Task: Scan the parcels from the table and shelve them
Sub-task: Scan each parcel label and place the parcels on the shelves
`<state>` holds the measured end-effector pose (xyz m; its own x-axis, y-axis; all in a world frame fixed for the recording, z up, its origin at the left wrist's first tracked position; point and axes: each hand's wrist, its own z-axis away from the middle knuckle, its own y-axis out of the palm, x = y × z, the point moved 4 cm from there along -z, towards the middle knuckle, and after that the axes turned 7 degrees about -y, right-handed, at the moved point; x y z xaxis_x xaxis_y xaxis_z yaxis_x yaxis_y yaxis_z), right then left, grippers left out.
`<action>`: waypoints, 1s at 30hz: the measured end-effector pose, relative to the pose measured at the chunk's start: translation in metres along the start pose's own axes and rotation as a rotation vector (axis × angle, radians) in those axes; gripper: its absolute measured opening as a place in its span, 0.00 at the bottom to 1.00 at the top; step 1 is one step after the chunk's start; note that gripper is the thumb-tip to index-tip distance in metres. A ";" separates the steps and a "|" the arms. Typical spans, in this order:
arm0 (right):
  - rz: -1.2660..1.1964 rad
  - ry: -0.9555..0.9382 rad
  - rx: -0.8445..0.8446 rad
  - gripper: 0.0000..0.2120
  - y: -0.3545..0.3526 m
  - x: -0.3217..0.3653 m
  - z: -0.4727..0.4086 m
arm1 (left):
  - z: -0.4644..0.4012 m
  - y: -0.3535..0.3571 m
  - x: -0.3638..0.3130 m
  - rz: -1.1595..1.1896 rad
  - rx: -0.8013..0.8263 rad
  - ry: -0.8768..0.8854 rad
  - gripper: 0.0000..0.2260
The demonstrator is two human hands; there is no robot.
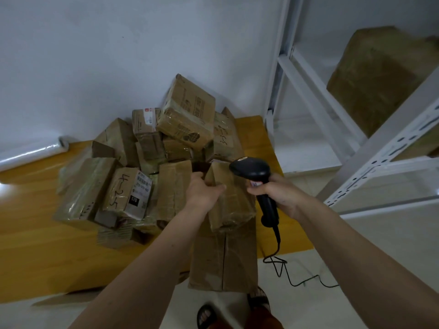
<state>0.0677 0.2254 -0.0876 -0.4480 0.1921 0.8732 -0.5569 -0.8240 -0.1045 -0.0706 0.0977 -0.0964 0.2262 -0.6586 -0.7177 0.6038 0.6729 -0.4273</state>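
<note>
A heap of taped brown cardboard parcels (166, 143) covers the wooden table (35, 233). My left hand (204, 191) grips the upper left edge of a small brown parcel (231, 200) at the front right of the heap. That parcel rests on a longer flat box (223, 257) that overhangs the table's front edge. My right hand (278, 191) holds a black corded barcode scanner (256, 179) by its handle, its head just above and right of the held parcel. A white metal shelf rack (370, 148) stands to the right.
One big brown parcel (380, 81) sits on an upper shelf of the rack. A roll of clear film (33, 153) lies on the table's far left by the wall. The scanner's cable (285, 269) trails over the floor. My sandalled feet (206, 317) are below.
</note>
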 end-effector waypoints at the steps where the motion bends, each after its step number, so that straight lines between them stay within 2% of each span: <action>1: -0.047 0.000 -0.031 0.18 0.002 -0.001 0.000 | 0.003 0.002 -0.002 -0.054 0.007 0.019 0.33; 4: -0.152 0.010 -0.137 0.10 0.005 -0.004 0.000 | 0.011 0.011 -0.001 -0.224 0.016 0.080 0.37; 6: -0.197 0.013 -0.124 0.06 0.005 -0.004 0.001 | 0.014 0.019 0.002 -0.287 0.044 0.093 0.42; 10: -0.254 -0.005 -0.045 0.12 0.013 -0.002 0.005 | 0.013 0.017 0.004 -0.412 -0.016 0.015 0.51; 13: -0.236 -0.031 0.020 0.12 0.024 0.002 0.006 | 0.011 0.008 0.006 -0.586 -0.067 -0.063 0.55; 17: -0.205 -0.035 0.079 0.12 0.034 0.004 0.006 | 0.007 -0.001 0.005 -0.612 -0.087 -0.126 0.53; 20: -0.230 -0.043 0.007 0.09 0.026 0.004 0.006 | -0.004 -0.016 0.013 -0.516 -0.087 -0.187 0.46; 24: -0.264 -0.042 -0.060 0.11 0.010 0.004 0.008 | -0.017 -0.042 0.034 -0.003 0.077 -0.337 0.31; 26: -0.252 -0.064 -0.052 0.11 0.010 0.006 0.011 | -0.015 -0.047 0.037 0.173 0.186 -0.356 0.23; 30: -0.177 -0.139 0.004 0.10 0.023 0.020 0.019 | -0.010 -0.051 0.034 0.362 0.281 -0.310 0.21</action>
<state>0.0597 0.2001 -0.0635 -0.2429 0.2588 0.9349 -0.6153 -0.7862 0.0577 -0.1015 0.0439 -0.1044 0.6460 -0.4989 -0.5777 0.6170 0.7869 0.0105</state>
